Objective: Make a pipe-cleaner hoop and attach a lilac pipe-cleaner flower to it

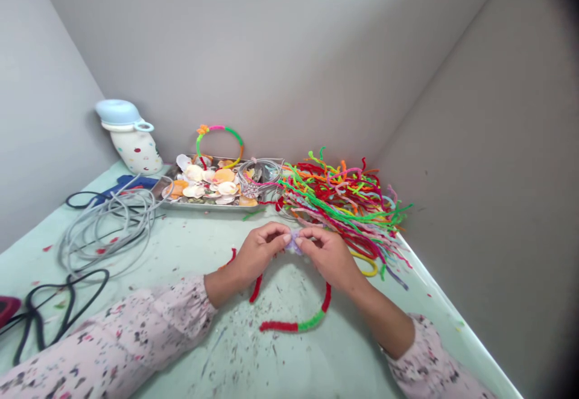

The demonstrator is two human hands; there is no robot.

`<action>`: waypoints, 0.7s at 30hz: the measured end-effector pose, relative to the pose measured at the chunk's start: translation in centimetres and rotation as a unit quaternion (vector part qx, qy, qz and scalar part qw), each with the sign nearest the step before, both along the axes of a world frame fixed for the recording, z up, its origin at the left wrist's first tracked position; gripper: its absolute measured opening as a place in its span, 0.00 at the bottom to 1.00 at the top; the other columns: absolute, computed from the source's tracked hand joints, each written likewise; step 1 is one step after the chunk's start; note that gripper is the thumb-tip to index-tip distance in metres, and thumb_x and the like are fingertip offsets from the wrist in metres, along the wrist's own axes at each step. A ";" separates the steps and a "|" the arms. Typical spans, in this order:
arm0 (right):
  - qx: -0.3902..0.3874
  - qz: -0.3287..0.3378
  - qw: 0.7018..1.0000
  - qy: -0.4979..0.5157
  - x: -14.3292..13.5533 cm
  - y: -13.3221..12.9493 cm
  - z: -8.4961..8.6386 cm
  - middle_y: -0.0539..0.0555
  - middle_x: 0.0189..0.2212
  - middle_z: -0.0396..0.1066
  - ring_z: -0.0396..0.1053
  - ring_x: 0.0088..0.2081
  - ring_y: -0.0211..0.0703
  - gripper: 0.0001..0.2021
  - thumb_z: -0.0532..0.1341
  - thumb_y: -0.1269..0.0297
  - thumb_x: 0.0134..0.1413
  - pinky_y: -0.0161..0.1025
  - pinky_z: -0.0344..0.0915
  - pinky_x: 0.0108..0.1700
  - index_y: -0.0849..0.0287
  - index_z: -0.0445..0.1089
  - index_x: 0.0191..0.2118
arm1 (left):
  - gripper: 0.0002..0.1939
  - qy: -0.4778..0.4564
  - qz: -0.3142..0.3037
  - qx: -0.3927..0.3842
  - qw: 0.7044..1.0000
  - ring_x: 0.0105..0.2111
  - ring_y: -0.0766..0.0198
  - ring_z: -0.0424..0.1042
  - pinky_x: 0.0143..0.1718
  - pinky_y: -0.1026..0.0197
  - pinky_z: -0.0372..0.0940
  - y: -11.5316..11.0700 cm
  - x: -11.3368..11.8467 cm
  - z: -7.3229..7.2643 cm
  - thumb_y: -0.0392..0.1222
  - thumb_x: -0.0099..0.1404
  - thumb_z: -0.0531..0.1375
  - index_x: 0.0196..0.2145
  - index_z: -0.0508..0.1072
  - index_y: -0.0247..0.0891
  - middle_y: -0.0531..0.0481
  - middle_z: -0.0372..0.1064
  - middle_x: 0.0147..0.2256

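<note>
Near the middle of the table, my left hand (265,249) and my right hand (326,254) meet at a small light purple piece (295,241). Each hand pinches one side of it between thumb and fingers. A red and green fuzzy strand (312,322) curves out below my right hand, its red end lying to the left. Below my left hand a short red fuzzy end (256,289) sticks out. Another red tip (234,255) shows beside my left wrist. My fingers partly hide the purple piece, and how the strands join it is hidden.
Behind stands a metal tray (212,207) of shells with a colourful fuzzy ring (243,144). A pile of pipe cleaners (344,200) lies at right. Grey cord (108,236), black cord (72,293) and a white bottle (138,148) are at left. Walls enclose the table (181,248).
</note>
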State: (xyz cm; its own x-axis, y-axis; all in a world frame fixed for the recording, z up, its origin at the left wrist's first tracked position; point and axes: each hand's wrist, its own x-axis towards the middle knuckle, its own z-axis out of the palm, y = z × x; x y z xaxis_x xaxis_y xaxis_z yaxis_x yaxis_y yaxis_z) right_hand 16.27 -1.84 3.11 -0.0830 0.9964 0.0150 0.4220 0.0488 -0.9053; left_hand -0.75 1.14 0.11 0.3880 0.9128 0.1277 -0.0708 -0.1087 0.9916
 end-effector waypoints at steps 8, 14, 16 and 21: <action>-0.002 0.026 1.000 0.000 0.3 0.3 0.3 0.47 0.23 0.69 0.60 0.22 0.33 0.09 0.59 0.61 0.51 0.32 0.56 0.25 0.59 0.73 0.32 | 0.09 0.027 -0.022 0.047 0.998 0.28 0.67 0.61 0.30 0.66 0.57 -0.3 -0.2 0.5 0.44 0.63 0.58 0.34 0.73 0.36 0.52 0.63 0.29; -0.020 0.049 0.999 -0.004 0.6 0.4 0.7 0.48 0.23 0.70 0.61 0.22 0.34 0.09 0.59 0.60 0.50 0.32 0.57 0.25 0.59 0.73 0.30 | 0.09 0.045 -0.031 0.058 0.997 0.28 0.67 0.61 0.30 0.65 0.57 -0.5 -0.1 0.6 0.45 0.63 0.58 0.33 0.72 0.36 0.52 0.63 0.28; -0.027 0.047 0.999 -0.001 0.7 0.3 0.8 0.48 0.24 0.70 0.60 0.21 0.33 0.09 0.59 0.59 0.50 0.32 0.57 0.25 0.59 0.73 0.31 | 0.10 0.028 -0.037 0.039 0.998 0.27 0.67 0.61 0.30 0.66 0.57 -0.7 0.0 0.6 0.46 0.64 0.57 0.33 0.70 0.36 0.53 0.62 0.27; -0.028 0.019 0.999 0.005 0.6 0.4 0.9 0.48 0.24 0.69 0.59 0.21 0.33 0.10 0.60 0.58 0.49 0.32 0.56 0.24 0.59 0.73 0.32 | 0.13 -0.014 -0.034 -0.010 0.999 0.29 0.66 0.65 0.29 0.65 0.60 -0.9 0.1 0.7 0.50 0.64 0.56 0.36 0.69 0.36 0.52 0.64 0.30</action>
State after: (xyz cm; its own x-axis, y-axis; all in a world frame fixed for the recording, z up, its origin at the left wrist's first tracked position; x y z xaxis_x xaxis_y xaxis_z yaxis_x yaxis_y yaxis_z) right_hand 16.91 -1.47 4.05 -0.1205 0.9919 -0.0402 0.4115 0.0131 -0.9113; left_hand -0.65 0.25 0.84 0.4448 0.8872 0.1226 -0.1058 -0.0839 0.9908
